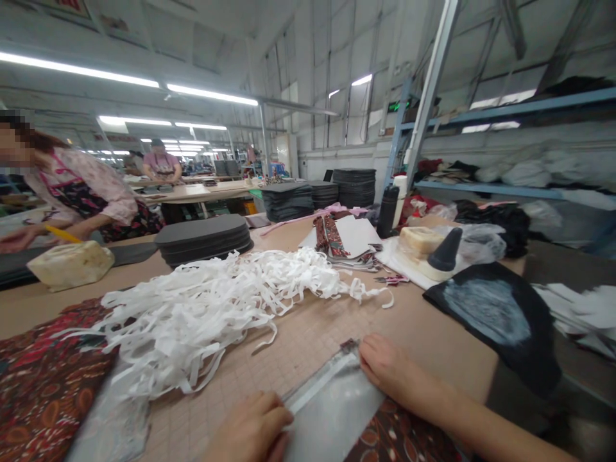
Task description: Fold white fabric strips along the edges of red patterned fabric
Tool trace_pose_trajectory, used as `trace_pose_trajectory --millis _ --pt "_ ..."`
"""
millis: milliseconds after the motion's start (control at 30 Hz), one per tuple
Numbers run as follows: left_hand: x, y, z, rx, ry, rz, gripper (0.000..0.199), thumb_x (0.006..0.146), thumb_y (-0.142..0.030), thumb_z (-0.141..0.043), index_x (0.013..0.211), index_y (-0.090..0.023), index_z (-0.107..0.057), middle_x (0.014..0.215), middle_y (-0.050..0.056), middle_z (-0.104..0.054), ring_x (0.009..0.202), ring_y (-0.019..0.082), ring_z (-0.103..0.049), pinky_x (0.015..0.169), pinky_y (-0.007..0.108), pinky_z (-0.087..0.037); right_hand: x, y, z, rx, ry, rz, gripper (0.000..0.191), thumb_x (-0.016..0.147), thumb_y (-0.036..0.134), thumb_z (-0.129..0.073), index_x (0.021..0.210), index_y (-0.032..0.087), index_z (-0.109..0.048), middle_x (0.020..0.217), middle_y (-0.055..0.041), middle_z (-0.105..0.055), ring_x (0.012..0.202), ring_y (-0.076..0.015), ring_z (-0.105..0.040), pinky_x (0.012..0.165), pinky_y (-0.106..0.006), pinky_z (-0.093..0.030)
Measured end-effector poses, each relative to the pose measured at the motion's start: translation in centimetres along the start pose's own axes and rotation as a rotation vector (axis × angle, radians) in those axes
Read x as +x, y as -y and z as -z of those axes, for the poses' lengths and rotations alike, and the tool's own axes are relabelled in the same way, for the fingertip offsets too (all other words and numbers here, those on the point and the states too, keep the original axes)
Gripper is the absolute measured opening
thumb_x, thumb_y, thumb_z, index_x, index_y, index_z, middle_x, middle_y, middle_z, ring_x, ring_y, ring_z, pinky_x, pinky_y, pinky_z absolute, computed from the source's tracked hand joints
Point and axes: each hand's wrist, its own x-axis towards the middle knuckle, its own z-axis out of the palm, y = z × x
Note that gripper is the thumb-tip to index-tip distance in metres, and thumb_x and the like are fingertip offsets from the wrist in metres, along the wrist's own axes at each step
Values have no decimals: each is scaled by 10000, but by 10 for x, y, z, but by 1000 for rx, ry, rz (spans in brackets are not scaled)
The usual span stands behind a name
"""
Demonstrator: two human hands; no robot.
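At the near edge of the table lies a fabric piece (332,420), its pale grey backing up and a brown-red paisley face showing at the lower right. A white strip (321,380) runs along its far edge. My left hand (253,423), slightly blurred, closes on the strip's left end with fingers curled. My right hand (385,366) pinches the far right corner; its fingertips are partly hidden. Beyond them spreads a tangled heap of white tape strips (221,308). More paisley fabric (48,385) lies at the left.
Stacks of dark grey pads (202,237) stand behind the heap. To the right are small snips (392,280), a black thread cone (446,249) and a black cloth with white smears (491,308). A co-worker (91,186) works at the left near a pale block (71,264).
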Motion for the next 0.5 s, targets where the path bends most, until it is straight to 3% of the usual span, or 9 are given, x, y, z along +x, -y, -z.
trace_pose_trajectory --millis 133,233,333,500 --pt "52 -15 -7 -169 -2 38 212 828 -130 -468 899 -219 -647 901 32 -634 862 182 -586 777 265 -443 -7 3 9 71 -38 -69 149 846 81 -415 805 148 -541 762 -76 -590 696 -205 -544 644 -317 -394" --pt "79 -19 -17 -304 -31 81 186 829 -147 -483 880 -202 -654 894 35 -623 864 182 -577 795 268 -427 1 1 18 427 -15 -208 71 823 131 -464 784 176 -502 680 -17 -559 614 -166 -511 570 -275 -349" --pt "95 -18 -30 -365 -61 136 183 808 -139 -501 909 -187 -645 904 41 -609 866 183 -575 786 265 -424 16 -2 18 725 5 -254 91 750 128 -547 774 185 -480 673 20 -541 621 -139 -511 553 -235 -354" --pt "102 -14 -49 -380 -97 188 147 829 -192 -506 909 -179 -629 870 38 -594 836 178 -579 759 260 -426 26 -2 3 877 -37 -252 216 664 6 -518 788 178 -481 673 43 -515 626 -114 -504 558 -204 -376"
